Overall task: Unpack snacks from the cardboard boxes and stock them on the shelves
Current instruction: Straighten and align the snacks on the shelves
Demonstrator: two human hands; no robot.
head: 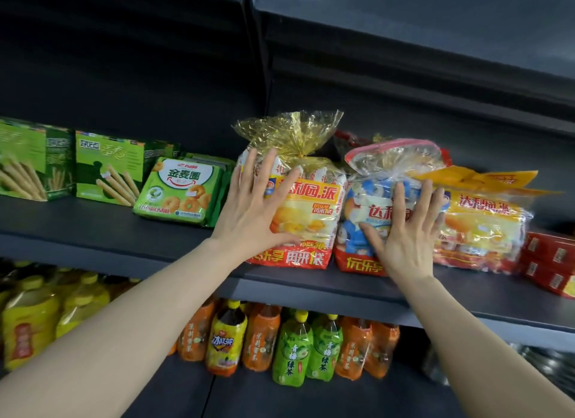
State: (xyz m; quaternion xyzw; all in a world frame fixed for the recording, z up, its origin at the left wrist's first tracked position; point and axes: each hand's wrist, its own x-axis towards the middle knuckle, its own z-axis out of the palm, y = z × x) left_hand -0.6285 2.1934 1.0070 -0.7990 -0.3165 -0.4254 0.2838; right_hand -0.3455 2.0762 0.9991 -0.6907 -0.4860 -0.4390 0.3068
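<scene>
Snack bags in a row on the dark middle shelf [466, 296], upright and touching side to side. Leftmost a gold-topped cake bag [298, 206], tied at the neck, standing near the shelf's front edge. Pressed against its front and left side by the left hand [255, 212], fingers straight and spread wide, thumb low across the printed panel. Just beside it a blue-printed bag [373, 200] with a clear crinkled top edged in red. Touched on its front by the right hand [404, 231], fingers straight and fanned, palm flat, nothing pinched. Further right a yellow cake bag [485, 224], leaning a little, touching the blue-printed bag. Red boxes [547, 262] stacked at the far right end of the same shelf. Left of the left hand, well apart from the bags, flat green ring-biscuit packs [177, 193] lying tilted on a stack, then green stick-biscuit boxes [105, 168] standing upright toward the left edge. Below, on the lower shelf, bottled drinks: yellow bottles [31, 321] at left, orange tea bottles [261, 333] and green tea bottles [292, 349] in the middle. Above, a bare dark shelf underside and back panel.
</scene>
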